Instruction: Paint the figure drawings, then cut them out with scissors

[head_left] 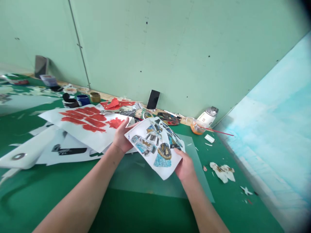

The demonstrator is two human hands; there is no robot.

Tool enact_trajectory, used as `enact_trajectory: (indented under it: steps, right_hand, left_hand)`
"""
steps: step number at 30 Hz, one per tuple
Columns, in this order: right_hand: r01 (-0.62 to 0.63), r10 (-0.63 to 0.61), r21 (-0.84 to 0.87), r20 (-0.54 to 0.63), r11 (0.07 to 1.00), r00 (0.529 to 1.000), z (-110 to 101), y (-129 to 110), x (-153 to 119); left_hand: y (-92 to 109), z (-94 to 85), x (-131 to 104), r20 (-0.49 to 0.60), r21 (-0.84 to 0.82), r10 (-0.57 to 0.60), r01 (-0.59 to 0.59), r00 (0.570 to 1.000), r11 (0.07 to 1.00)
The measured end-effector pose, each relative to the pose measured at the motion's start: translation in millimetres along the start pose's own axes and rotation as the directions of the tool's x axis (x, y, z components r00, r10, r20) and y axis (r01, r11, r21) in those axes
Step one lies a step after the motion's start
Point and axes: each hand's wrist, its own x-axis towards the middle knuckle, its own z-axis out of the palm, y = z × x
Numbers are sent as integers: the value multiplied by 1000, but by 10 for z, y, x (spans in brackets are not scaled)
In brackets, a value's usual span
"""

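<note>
A white sheet of paper point(145, 158) painted with blue, brown and black shapes is held up in front of me, tilted. My left hand point(122, 137) grips its upper left edge, thumb out along the side. At the right edge my right hand point(185, 165) pinches it, the thumb on top and the other fingers behind. Below the sheet a translucent plastic sheet point(150, 186) lies flat on the green table. Close to my left hand is a white paper with red painted shapes point(82, 140), lying over other papers.
Paint jars point(83, 99), red scraps point(114, 104) and an upright phone point(153, 99) line the back by the wall. To the right are a cup with orange liquid point(197, 127), a brush point(220, 131), a white bottle point(209, 115) and a stained crumpled tissue point(222, 172).
</note>
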Motion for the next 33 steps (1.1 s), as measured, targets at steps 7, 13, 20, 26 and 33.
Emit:
enact_trajectory:
  steps: [7,13,20,26,33]
  right_hand:
    - [-31,41,-131,74,991,996,-38,-135,-55]
    - [-29,116,-300,275,954,954,-207,-291,-124]
    - [-56,196,-386,334,921,922,-315,-350,-133]
    - [-93,205,-363,284,927,937,-319,-329,-91]
    - [-39,73,-294,106,955,992,-328,-309,19]
  left_hand:
    - [-15,-75,12,-100,128,-106,118,989,985]
    - [-19,-104,-11,-96,192,-219,233,971,953]
    - [20,-106,-71,162,323,-355,290,921,901]
    - [2,-135,-30,228,375,-305,205,925,904]
    - [-25,-92,-43,253,366,-278,174,927,914]
